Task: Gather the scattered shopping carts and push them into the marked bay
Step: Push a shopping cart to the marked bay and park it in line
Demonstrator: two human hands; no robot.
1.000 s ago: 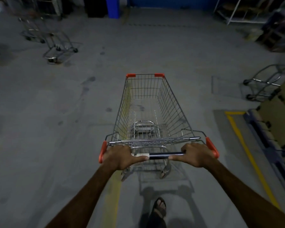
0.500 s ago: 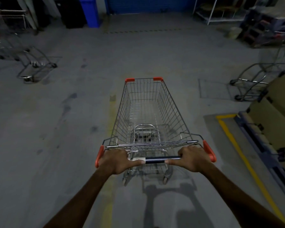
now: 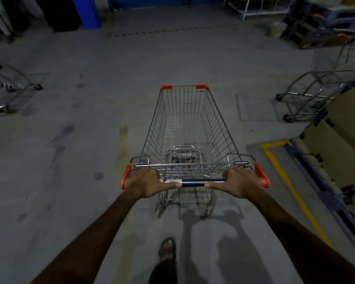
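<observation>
I have both hands on the push bar [image 3: 201, 183] of an empty wire shopping cart [image 3: 188, 128], which stands in the middle of the concrete floor [image 3: 90, 140] directly ahead of me. My left hand [image 3: 143, 184] is wrapped around the bar next to the orange end cap at that side, thumb laid along the bar toward the centre; my right hand [image 3: 241, 182] is curled around the opposite end the same way. Both are clenched on the bar, with a short dark stretch of it bare between the thumbs.

With nothing in the basket, I judge the cart light and easy to roll, but the wire frame is stiff and the castors will probably wander, so a wide two-handed hold at the bar's ends gives me the best steering leverage. The bar looks smooth, so I would keep the grip firm.

Another cart [image 3: 320, 87] stands near the floor's right edge, just beyond a yellow painted line [image 3: 283, 171] that runs beside stacked cardboard boxes [image 3: 340, 140]. A third cart [image 3: 6, 89] sits at the left edge, blurred. Whether that yellow line marks the bay I cannot tell. My sandalled foot [image 3: 168, 249] is stepping behind the cart.
</observation>
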